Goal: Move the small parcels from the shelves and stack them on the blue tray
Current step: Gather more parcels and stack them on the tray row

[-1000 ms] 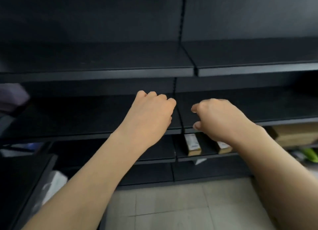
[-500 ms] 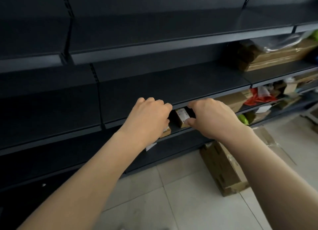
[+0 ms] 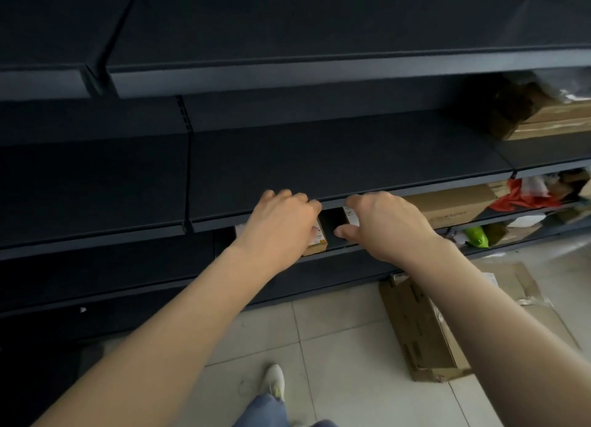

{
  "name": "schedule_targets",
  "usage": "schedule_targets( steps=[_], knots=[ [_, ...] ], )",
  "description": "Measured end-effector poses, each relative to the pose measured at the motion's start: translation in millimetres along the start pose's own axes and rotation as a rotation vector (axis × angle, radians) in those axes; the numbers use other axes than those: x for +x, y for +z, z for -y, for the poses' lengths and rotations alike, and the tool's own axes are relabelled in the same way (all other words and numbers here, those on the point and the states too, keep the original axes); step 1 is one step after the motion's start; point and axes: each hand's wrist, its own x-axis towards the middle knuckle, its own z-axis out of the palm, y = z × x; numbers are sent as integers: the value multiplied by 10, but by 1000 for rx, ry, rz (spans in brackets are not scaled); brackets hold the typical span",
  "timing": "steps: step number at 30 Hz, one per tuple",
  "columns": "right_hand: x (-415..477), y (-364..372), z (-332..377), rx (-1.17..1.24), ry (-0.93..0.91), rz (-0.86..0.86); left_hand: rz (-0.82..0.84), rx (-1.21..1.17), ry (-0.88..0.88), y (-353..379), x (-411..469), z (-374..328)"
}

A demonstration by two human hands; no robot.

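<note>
Although we cannot tell if either grip is closed, our left hand (image 3: 281, 227) curls over one small parcel (image 3: 317, 238) on the shelf (image 3: 330, 222), while our right hand (image 3: 385, 227) brackets a second parcel (image 3: 350, 215); both seem light and stiff, best pinched across their sides.

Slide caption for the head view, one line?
Left hand partly covers one small parcel on the lower shelf; right hand reaches a second parcel beside it.

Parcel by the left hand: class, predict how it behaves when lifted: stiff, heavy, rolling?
The parcel looks like a square-edged cardboard box, so probably stiff. Small beside the left hand, so likely light. Flat faces: unlikely to roll.
</note>
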Motion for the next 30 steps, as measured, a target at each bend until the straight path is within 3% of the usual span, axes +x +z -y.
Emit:
schedule_targets(
  steps=[8,15,24,30],
  knots=[
    [411,331,-127,-20,-108,95,71,-63,-155,340,195,22],
    [649,943,-313,-56,-248,167,136,-91,-337,1081,218,-134],
    [1175,2173,-404,-34,-210,193,188,-79,-494,2485,351,31],
    [1625,3053,-385,36,-134,179,121,-77,-607,3415,489,460]
  ],
)
